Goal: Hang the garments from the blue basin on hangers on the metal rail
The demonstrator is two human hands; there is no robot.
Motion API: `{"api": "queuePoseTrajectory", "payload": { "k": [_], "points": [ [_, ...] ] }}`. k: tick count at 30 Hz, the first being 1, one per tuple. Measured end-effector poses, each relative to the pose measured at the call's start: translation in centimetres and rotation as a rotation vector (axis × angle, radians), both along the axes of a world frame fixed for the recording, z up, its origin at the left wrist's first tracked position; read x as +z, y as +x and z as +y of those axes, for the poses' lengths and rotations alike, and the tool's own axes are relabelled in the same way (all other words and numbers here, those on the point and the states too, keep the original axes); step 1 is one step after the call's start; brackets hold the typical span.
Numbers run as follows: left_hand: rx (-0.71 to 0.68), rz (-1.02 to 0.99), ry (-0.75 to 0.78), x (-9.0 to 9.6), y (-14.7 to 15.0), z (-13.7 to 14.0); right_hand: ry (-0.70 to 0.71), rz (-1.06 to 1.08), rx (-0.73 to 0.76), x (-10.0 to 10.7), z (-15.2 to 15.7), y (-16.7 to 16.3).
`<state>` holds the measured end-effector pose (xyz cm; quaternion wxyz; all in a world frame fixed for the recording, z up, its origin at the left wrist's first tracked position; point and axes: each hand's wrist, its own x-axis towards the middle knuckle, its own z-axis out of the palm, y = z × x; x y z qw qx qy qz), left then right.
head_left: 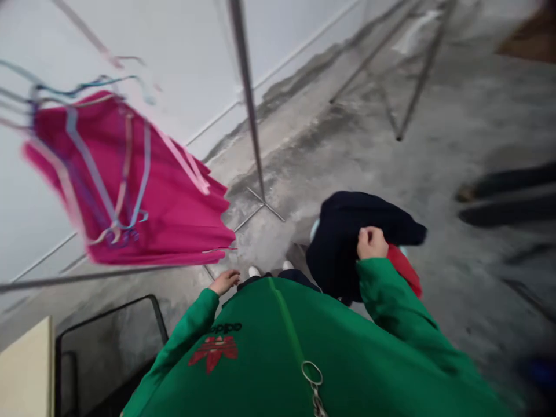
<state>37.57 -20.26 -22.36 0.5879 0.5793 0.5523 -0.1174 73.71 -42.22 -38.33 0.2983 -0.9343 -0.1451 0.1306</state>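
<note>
My right hand [372, 243] is closed, its fingers curled on a dark navy garment [343, 231]. The garment spreads over a pile to my right, and one end of it sticks out to the side. Beneath it show a red cloth [405, 271] and a bit of a pale rim [314, 229]; what supports the pile is mostly hidden. My left hand [225, 282] hangs by my waist with loosely bent fingers apart, holding nothing. Up and left of that hand, a bright pink garment [174, 202] hangs on a rack bar, with several clothes hangers [93, 168] in front of it.
A metal rack pole [249, 98] stands ahead on splayed feet [263, 204]. Other metal legs [419, 87] are at the upper right. A black frame [108, 307] and a cream board [30, 370] are at lower left. Another person's legs [512, 197] appear at right.
</note>
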Motion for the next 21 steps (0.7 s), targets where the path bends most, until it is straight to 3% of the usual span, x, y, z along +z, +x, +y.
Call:
{"api": "queuePoseTrajectory", "payload": {
  "k": [1,4,8,10,12,13,17,19,21],
  "points": [
    [0.055,0.004,0.058,1.4,-2.0,-0.1,0.024,0.059,0.079,0.3,1.0,-1.4],
    [0.217,0.033,0.233,5.3,-8.9,0.5,0.178,0.221,0.592,1.9,5.6,-6.7],
    [0.355,0.05,0.476,9.5,-16.8,4.4,0.331,0.355,1.198,6.6,13.7,-15.0],
    [0.384,-0.037,0.852,11.3,-18.1,8.1,0.45,0.383,1.482,9.8,17.8,-18.8],
    [0.415,-0.265,1.068,13.0,-17.0,12.3,0.59,0.354,1.639,13.2,21.1,-22.1],
    [0.425,-0.422,1.095,13.9,-15.7,14.3,0.652,0.316,1.67,15.1,22.3,-23.5],
    [0.267,-0.769,1.002,17.6,-9.4,19.7,0.933,0.113,1.572,22.8,24.3,-26.9],
    [0.141,-0.841,0.984,19.2,-7.1,20.7,1.072,0.031,1.56,26.4,24.0,-27.7],
    [0.018,-0.831,0.957,20.3,-6.1,20.7,1.116,-0.06,1.613,29.0,23.7,-28.6]
  ]
}}
